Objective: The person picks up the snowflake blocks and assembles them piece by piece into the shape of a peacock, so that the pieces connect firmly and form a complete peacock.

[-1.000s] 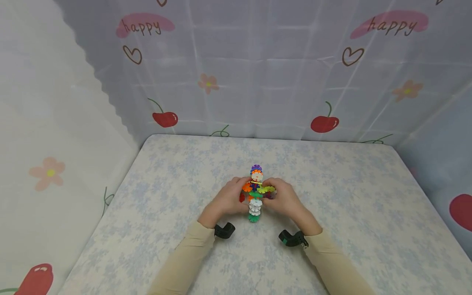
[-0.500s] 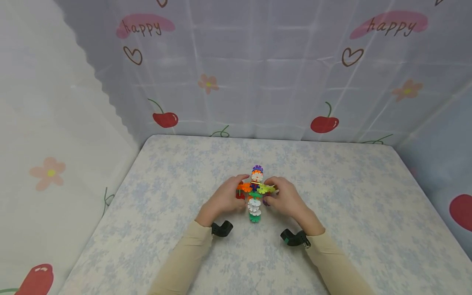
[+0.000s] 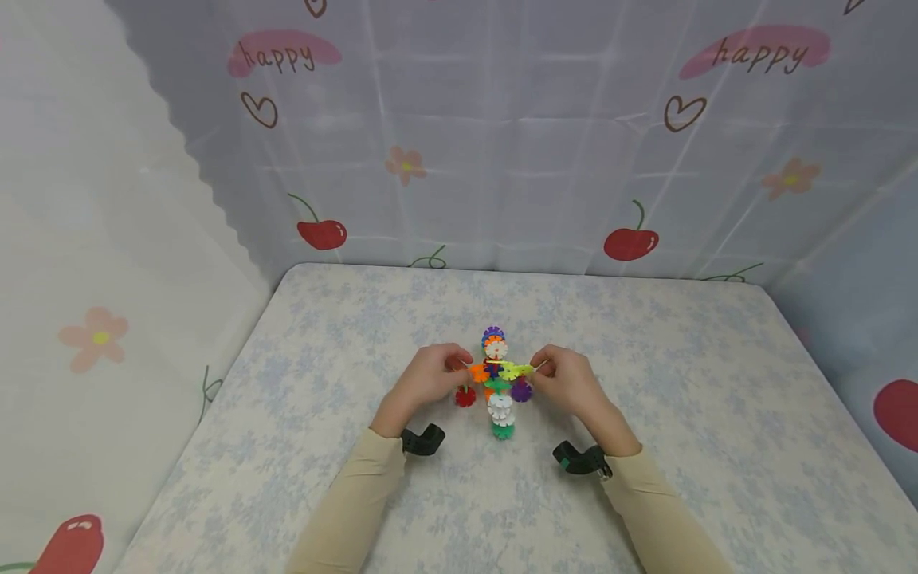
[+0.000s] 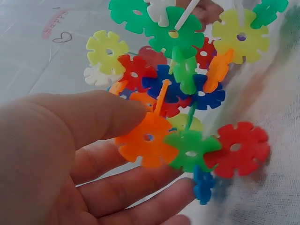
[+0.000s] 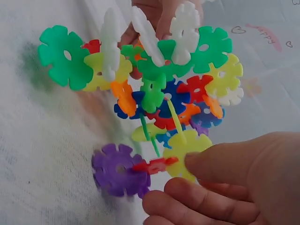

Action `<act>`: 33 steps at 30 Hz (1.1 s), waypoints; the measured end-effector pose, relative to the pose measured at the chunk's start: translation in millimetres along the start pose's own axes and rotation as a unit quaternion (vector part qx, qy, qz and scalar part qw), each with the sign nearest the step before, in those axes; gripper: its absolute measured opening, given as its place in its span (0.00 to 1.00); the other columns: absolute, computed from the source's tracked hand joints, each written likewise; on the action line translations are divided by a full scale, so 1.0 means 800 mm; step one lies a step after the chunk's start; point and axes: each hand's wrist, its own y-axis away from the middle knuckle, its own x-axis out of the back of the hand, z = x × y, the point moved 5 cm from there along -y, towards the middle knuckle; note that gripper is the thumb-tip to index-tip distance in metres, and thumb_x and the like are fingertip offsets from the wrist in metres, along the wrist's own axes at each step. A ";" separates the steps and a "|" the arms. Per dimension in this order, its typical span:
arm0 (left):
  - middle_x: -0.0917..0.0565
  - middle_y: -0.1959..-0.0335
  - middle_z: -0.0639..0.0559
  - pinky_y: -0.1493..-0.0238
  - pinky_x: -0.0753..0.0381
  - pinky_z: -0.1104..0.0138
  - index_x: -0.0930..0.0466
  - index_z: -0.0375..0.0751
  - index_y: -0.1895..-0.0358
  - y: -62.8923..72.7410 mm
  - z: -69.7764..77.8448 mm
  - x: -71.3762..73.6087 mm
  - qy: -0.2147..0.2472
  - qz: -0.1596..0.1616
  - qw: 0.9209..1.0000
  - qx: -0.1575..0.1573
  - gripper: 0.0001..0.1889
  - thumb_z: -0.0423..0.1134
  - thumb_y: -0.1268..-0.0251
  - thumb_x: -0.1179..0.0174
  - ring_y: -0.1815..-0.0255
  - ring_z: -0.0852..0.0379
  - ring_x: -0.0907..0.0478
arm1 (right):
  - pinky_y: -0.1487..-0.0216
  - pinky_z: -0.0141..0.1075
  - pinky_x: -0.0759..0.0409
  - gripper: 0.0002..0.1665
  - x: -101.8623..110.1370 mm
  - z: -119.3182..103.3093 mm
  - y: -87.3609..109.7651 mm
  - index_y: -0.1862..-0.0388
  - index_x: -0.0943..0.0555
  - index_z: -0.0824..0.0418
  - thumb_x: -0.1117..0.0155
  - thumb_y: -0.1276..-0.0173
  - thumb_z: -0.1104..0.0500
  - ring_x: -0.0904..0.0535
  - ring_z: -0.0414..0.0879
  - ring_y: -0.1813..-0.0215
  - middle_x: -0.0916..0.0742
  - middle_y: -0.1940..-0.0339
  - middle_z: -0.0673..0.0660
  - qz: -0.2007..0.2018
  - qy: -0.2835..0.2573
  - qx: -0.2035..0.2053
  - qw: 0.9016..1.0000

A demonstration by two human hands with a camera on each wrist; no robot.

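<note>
A model of interlocking snowflake discs [image 3: 495, 384] in many colours stands between the two hands at the middle of the table. My left hand [image 3: 430, 375] is at its left side; in the left wrist view thumb and fingers pinch an orange snowflake disc [image 4: 150, 152]. A green disc [image 4: 191, 152] and a red disc [image 4: 241, 152] hang from that side. On the other side my right hand [image 3: 570, 381] pinches a yellow snowflake disc [image 5: 190, 140], thumb on its face. Below it hangs a purple disc [image 5: 115, 171]. White discs [image 3: 500, 405] and a green disc [image 3: 504, 431] form the near end.
The pale blue floral tabletop [image 3: 344, 335] runs back to a printed curtain [image 3: 502, 159]. Black wrist cameras [image 3: 425, 440] sit on both wrists, close to the table.
Both hands have drawn outward from the middle to the model's side pieces. The red and purple discs now show fully beneath them. The model's near end has shifted slightly right.
</note>
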 end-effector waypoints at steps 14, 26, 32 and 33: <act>0.14 0.65 0.52 0.66 0.22 0.68 0.15 0.42 0.60 0.002 0.016 -0.020 0.048 -0.088 0.995 -0.014 0.09 0.44 0.35 0.35 0.68 0.58 0.22 | 0.36 0.56 0.19 0.28 -0.010 0.009 -0.007 0.24 0.33 0.66 0.53 0.16 0.57 0.19 0.63 0.35 0.18 0.34 0.68 -0.047 -0.127 0.032 0.990; 0.14 0.42 0.43 0.49 0.15 0.64 0.19 0.35 0.38 0.012 0.038 -0.038 0.083 -0.180 0.979 -0.049 0.23 0.45 0.29 0.38 0.54 0.56 0.14 | 0.29 0.67 0.33 0.31 -0.005 0.011 -0.013 0.26 0.33 0.70 0.64 0.13 0.50 0.28 0.68 0.31 0.24 0.29 0.72 -0.043 -0.211 0.080 0.973; 0.15 0.40 0.46 0.50 0.16 0.62 0.19 0.38 0.36 0.015 0.040 -0.033 0.051 -0.186 0.980 -0.046 0.23 0.47 0.28 0.40 0.54 0.57 0.16 | 0.29 0.65 0.30 0.29 -0.002 0.014 -0.008 0.25 0.32 0.68 0.48 0.18 0.54 0.28 0.68 0.28 0.23 0.30 0.71 -0.050 -0.190 0.095 0.976; 0.15 0.40 0.46 0.51 0.16 0.63 0.19 0.39 0.36 0.015 0.040 -0.031 0.049 -0.189 0.980 -0.045 0.23 0.47 0.27 0.40 0.54 0.58 0.17 | 0.29 0.64 0.29 0.30 0.000 0.014 -0.007 0.26 0.32 0.68 0.44 0.20 0.54 0.27 0.68 0.29 0.23 0.30 0.70 -0.053 -0.179 0.099 0.977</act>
